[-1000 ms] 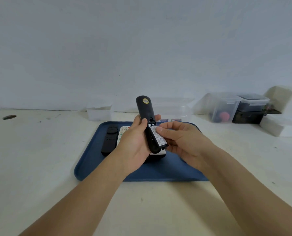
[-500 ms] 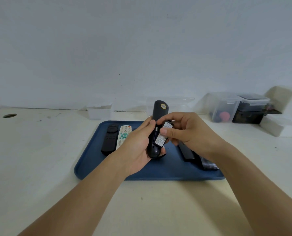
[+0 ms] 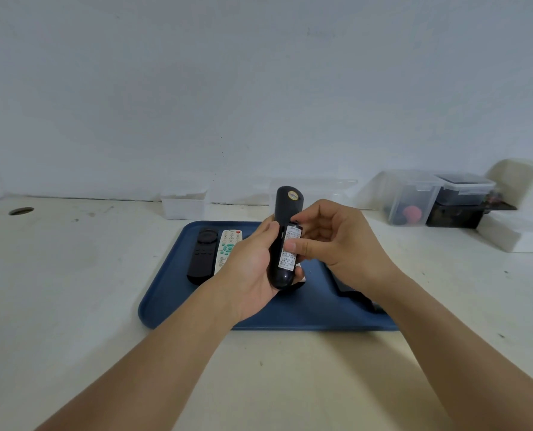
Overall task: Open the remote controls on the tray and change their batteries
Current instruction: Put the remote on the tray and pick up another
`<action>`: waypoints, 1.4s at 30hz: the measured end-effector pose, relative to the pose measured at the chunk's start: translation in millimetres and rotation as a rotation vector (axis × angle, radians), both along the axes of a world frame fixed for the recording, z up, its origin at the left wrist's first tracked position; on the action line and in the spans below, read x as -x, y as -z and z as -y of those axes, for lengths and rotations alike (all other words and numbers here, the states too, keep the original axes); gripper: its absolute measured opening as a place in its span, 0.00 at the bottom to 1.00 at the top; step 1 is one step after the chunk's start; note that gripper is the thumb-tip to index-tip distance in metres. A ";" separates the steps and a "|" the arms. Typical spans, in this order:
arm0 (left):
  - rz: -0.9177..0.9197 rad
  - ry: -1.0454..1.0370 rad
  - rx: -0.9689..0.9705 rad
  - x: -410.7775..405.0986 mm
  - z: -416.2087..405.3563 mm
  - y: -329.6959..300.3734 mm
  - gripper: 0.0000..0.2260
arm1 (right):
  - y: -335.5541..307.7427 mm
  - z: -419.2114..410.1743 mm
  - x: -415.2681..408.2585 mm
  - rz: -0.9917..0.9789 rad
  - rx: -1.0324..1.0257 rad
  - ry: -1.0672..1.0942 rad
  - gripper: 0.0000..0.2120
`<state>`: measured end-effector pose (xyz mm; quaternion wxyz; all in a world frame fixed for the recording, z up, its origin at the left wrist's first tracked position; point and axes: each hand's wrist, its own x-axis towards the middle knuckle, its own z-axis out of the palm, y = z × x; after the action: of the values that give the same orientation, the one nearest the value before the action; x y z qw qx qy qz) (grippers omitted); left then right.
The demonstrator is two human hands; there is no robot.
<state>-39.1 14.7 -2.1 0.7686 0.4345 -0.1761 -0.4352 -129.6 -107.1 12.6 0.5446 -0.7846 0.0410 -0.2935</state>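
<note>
I hold a black remote (image 3: 285,213) upright over the blue tray (image 3: 165,303), its back facing me. My left hand (image 3: 249,269) grips its lower half from the left. My right hand (image 3: 333,244) pinches the battery cover (image 3: 290,247), which carries a white label, with the thumb on the label and the fingers at the cover's top edge. On the tray's left lie a black remote (image 3: 201,256) and a white remote (image 3: 228,244) with green buttons. A dark remote (image 3: 352,293) shows partly under my right wrist.
Clear plastic boxes stand along the wall: a small one (image 3: 184,203) behind the tray and a lidded one (image 3: 411,200) with a red thing inside at the right. A black box (image 3: 455,213) and white blocks (image 3: 514,231) sit far right. A hole (image 3: 21,210) marks the table's left.
The remote has turned from leaning left to nearly upright. My right hand has come up over the labelled cover, thumb now on it. The view has shifted slightly.
</note>
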 end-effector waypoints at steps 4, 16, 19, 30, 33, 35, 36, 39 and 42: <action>-0.030 0.000 0.016 0.5 0.3 -0.4 0.16 | 3.0 0.1 -2.0 0.015 0.115 0.060 0.16; -0.039 0.008 0.017 -2.4 -1.0 0.9 0.18 | 11.0 2.4 -4.7 -0.032 0.159 0.160 0.20; -0.030 -0.033 0.028 -7.9 0.5 2.5 0.17 | 13.5 1.3 -6.3 -0.081 0.220 0.198 0.10; 0.265 0.001 0.067 1.9 -2.6 -6.4 0.17 | 5.8 -5.3 -4.2 -0.256 -0.298 0.095 0.09; 0.503 -0.006 -0.051 -1.0 2.0 3.8 0.14 | 1.2 3.8 -3.2 -0.254 -0.500 0.113 0.07; 0.676 -0.065 -0.124 -3.5 3.4 12.5 0.16 | 1.7 10.2 -3.3 -0.273 -0.527 0.151 0.07; 0.851 -0.144 -0.173 -6.1 3.2 15.8 0.16 | 3.2 14.6 -3.9 -0.299 -0.481 0.201 0.07; 1.469 -0.373 -0.299 -15.6 -2.0 20.8 0.18 | 9.0 28.3 -3.3 -0.395 -0.224 0.382 0.08; 1.682 -0.313 -0.556 -23.2 -8.3 24.0 0.28 | 13.9 33.7 -1.8 -0.485 0.021 0.412 0.08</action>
<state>-15.9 23.1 -26.1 0.3031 0.7989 -0.5078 0.1096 -127.7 -140.8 -1.3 0.4398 -0.8126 0.3246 -0.2024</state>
